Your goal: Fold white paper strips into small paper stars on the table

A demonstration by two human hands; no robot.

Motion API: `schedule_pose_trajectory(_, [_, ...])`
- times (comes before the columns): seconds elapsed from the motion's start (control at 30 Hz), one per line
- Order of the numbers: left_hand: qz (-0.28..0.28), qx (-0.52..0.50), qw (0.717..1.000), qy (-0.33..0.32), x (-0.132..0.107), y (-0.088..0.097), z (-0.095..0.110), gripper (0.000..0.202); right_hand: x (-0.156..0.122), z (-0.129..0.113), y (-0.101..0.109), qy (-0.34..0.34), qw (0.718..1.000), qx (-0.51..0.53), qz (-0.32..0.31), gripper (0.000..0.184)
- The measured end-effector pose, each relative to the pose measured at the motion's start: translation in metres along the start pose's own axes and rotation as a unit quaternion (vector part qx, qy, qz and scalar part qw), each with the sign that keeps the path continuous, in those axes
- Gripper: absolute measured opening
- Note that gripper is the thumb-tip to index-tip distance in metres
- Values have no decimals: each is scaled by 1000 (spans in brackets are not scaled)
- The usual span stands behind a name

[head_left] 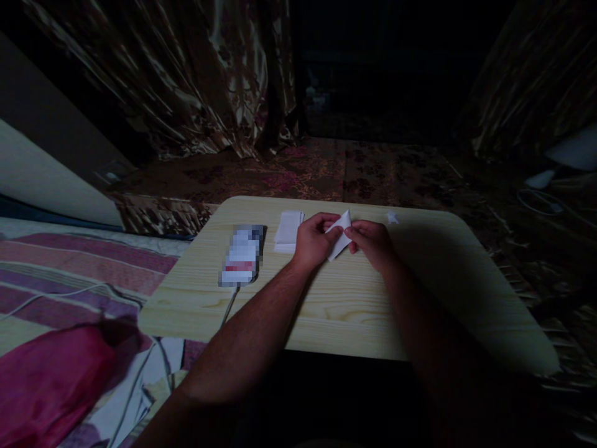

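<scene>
Pinching the folded paper (340, 244) between thumbs and fingers, both the left hand (316, 239) and right hand (372, 241) work right of the paper stack (288, 229), left hand nearer it; the fold's long axis slants forward, its tip leaning away from that stack.

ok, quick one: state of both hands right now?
Left hand: closed, pinching the white paper.
Right hand: closed, pinching the same paper from its right side.
</scene>
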State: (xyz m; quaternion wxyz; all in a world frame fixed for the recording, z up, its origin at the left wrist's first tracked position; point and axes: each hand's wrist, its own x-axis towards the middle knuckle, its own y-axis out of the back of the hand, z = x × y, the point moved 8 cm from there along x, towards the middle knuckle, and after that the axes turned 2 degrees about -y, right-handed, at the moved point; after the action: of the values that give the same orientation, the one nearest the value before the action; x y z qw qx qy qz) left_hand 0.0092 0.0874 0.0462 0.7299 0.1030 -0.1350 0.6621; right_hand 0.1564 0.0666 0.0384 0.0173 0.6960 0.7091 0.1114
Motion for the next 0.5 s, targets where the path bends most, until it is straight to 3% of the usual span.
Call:
schedule_pose_trajectory(0.2, [15, 10, 1000, 10, 2, 4, -2, 34, 1, 6, -1, -25, 997, 65, -19, 33])
schedule_pose_trajectory(0.5, [30, -6, 999, 35, 2, 6, 1, 33, -4, -6, -6, -28, 995, 76, -60, 37])
